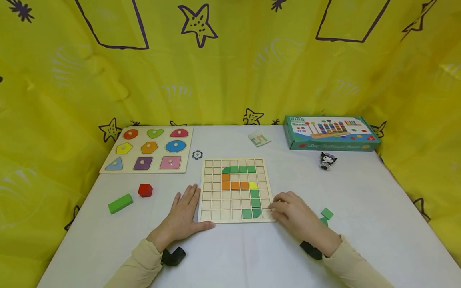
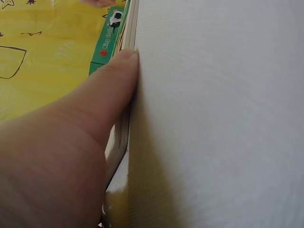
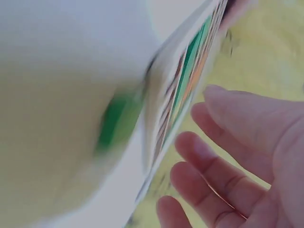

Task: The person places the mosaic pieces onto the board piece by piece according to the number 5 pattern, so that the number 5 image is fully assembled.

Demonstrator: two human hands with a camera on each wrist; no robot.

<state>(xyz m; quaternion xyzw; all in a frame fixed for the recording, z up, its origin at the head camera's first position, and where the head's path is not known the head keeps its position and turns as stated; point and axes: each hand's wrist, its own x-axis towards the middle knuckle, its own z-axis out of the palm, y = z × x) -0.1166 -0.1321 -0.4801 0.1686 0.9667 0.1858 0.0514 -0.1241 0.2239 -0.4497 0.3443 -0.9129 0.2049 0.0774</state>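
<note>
A wooden grid board (image 1: 235, 204) lies flat on the table, with green tiles (image 1: 239, 169), orange tiles (image 1: 235, 185) and a yellow tile (image 1: 253, 185) forming a winding path in its cells. Along the board's left edge lies my left hand (image 1: 183, 218), fingers straight, its thumb at the front left corner. In the left wrist view the thumb (image 2: 111, 83) is against the board's side. My right hand (image 1: 293, 214) is at the lower right edge, fingers loosely bent; the right wrist view shows nothing between them. Loose green tiles (image 1: 327, 213) lie just right of that hand.
Left of the board are a shape puzzle (image 1: 164, 147), a red block (image 1: 145, 190), a green block (image 1: 120, 204) and a round chip (image 1: 197, 155). Behind it sits a small stack of pattern cards (image 1: 259, 139). A game box (image 1: 333, 134) and a small figurine (image 1: 327, 161) stand back right.
</note>
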